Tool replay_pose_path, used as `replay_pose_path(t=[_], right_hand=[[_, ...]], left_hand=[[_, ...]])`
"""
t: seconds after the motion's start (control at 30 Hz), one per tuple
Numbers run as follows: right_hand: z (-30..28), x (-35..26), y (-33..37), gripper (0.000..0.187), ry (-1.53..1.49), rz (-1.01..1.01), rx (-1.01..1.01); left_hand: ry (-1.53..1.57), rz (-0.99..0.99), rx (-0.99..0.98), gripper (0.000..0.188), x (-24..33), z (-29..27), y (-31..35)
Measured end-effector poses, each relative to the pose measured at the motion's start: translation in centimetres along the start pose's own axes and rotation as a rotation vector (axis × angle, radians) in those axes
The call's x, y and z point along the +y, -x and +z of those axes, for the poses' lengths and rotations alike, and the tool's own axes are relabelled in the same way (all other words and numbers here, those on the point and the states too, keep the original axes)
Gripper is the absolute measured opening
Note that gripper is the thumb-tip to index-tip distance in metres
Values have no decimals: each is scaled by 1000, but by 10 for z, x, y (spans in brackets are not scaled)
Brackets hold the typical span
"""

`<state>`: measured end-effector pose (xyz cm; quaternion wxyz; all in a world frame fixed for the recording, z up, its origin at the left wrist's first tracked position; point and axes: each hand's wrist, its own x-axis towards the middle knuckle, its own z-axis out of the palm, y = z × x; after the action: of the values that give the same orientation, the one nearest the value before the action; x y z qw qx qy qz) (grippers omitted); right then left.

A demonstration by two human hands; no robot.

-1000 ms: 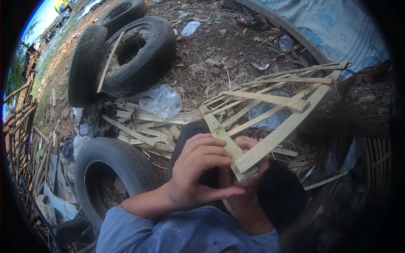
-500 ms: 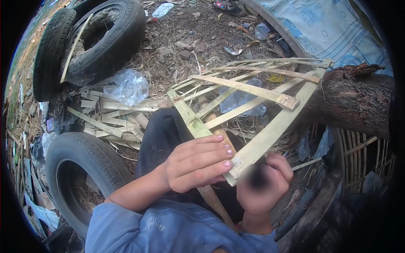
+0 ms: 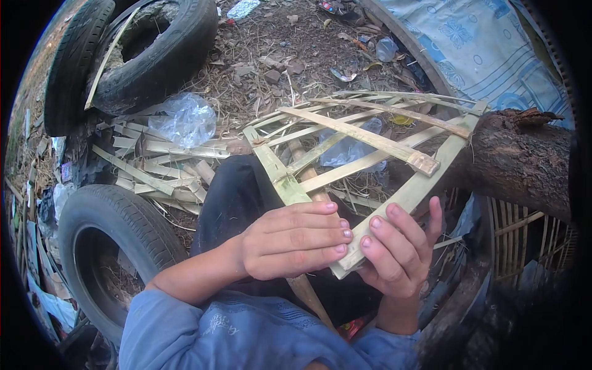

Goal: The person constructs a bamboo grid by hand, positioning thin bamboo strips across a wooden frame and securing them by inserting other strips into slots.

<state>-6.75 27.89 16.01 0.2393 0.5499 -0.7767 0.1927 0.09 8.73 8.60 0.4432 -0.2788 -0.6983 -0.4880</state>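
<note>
A lattice frame of split bamboo strips (image 3: 370, 161), pale green and tan, lies tilted in front of me, its narrow corner towards my body. My left hand (image 3: 297, 239) lies across that near corner with its fingers close together, holding it; the thumb is hidden. From the right, my right hand (image 3: 401, 250) curls its fingers over the wide edge strip (image 3: 425, 185), the little finger sticking up and the palm below the strip. A short flat bamboo piece (image 3: 422, 163) crosses this edge higher up. Beneath the frame a wooden stick (image 3: 311, 299) slants past my left hand.
A rough log (image 3: 521, 157) lies under the frame's far right end. Old tyres (image 3: 117, 246) stand at the left, with split bamboo pieces (image 3: 163, 166) and a clear plastic bag (image 3: 188, 120) nearby. A blue patterned cloth (image 3: 475, 49) is at the far right, a slatted bamboo panel (image 3: 521, 228) below.
My right hand, earlier curled below the edge strip, has come up with its fingers over the strip. My left hand stays on the corner, and the frame has barely moved.
</note>
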Motion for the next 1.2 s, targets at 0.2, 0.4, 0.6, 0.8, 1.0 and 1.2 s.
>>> replay_pose_path(t=[0.2, 0.4, 0.6, 0.8, 1.0, 1.2], right_hand=[[3, 2, -9, 21, -149, -15, -15], [1, 6, -17, 20, -246, 38, 25], [10, 6, -21, 22, -205, 5, -7], [14, 9, -26, 24, -183, 21, 82], [15, 27, -60, 30, -238, -53, 158], [16, 39, -86, 31, -309, -132, 136]], left_hand=[[21, -50, -49, 20, -1, -8, -4], [22, -57, -54, 18, -3, -13, -20], [203, -114, -139, 18, -19, -29, -23], [297, -183, -91, 22, -21, -26, -28], [147, -156, -51, 27, -24, -32, -55], [103, -168, -12, 29, -29, -39, -56]])
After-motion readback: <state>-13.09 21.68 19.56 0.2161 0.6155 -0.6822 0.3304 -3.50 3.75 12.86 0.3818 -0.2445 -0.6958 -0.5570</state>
